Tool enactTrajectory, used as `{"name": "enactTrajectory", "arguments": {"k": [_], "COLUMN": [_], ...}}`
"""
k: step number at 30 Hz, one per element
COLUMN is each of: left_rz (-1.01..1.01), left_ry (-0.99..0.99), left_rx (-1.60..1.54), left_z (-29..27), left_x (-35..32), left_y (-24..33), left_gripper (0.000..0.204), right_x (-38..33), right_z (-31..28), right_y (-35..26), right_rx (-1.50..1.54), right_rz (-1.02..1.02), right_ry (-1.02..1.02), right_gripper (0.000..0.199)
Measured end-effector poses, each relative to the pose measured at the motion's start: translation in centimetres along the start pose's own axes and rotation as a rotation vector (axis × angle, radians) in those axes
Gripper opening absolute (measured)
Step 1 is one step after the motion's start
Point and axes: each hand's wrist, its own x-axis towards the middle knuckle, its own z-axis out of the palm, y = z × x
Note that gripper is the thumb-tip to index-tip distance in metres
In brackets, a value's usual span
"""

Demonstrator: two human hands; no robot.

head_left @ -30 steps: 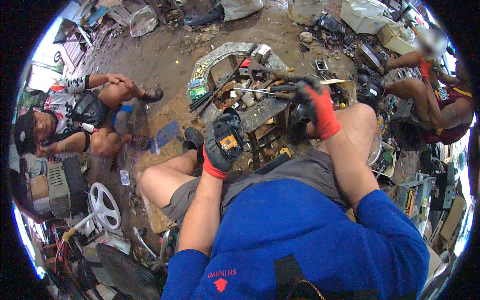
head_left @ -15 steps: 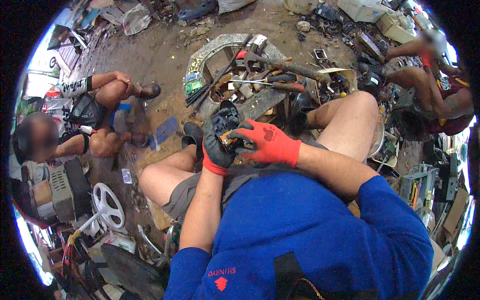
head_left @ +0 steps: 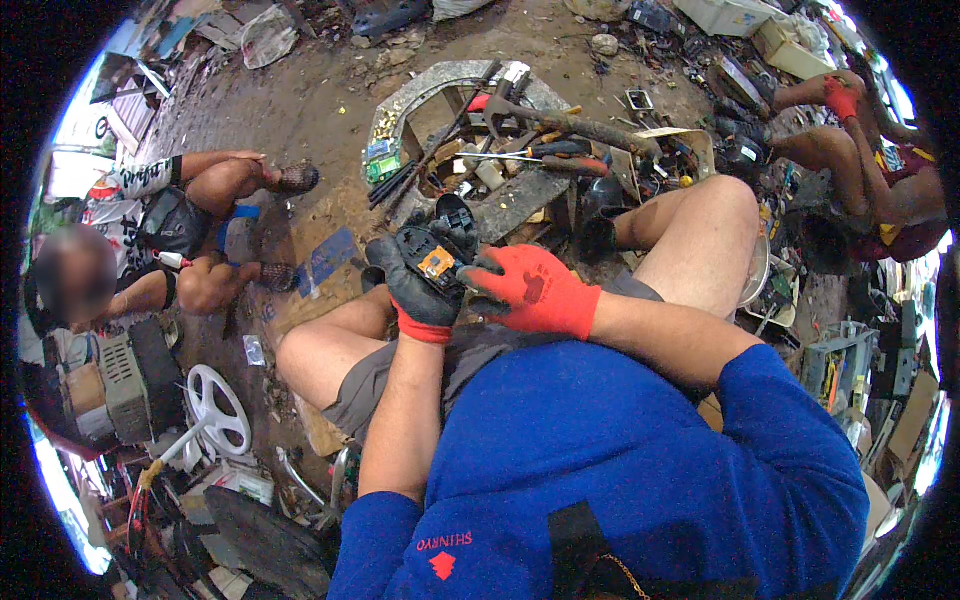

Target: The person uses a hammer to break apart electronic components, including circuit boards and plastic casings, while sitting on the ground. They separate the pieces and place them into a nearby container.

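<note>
Our black-and-red-gloved left hand grasps an opened black plastic device

The device lies in that grip, orange board up, near the grey angular counter. Our red-and-black-gloved right hand is at its right edge; we cannot tell whether that grip pinches anything.

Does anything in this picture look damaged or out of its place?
Yes: the black mouse-like device in the left hand is open, its orange inner part exposed, so it looks dismantled. A wooden-handled tool lies askew among loose scraps on the gray bench.
</note>
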Motion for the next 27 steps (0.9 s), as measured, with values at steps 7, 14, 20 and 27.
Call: {"name": "enactTrajectory", "arguments": {"k": [7, 14, 20, 27], "left_rz": [-0.050, 0.064, -0.210, 0.025], "left_ry": [0.063, -0.101, 0.055, -0.031], "left_rx": [0.084, 0.767, 0.183, 1.053], "left_z": [-1.0, 0.0, 1.8, 1.1], "left_x": [-0.2, -0.5, -0.6, -0.2], "left_y": [-0.2, -0.3, -0.9, -2.0], "left_gripper": [0.057, 0.049, 0.044, 0.038], "right_x": [0.2, 0.5, 0.5, -0.3], "right_z": [0.1, 0.6, -0.1, 2.4], "right_y": [0.1, 1.1, 2.0, 2.8], "right_rx": [0.087, 0.531, 1.370, 1.393], "right_rz": [0.008, 0.377, 0.622, 0.631], "right_ry": [-0.088, 0.235, 0.150, 0.073], "right_gripper": [0.049, 0.030, 0.031, 0.036]}}
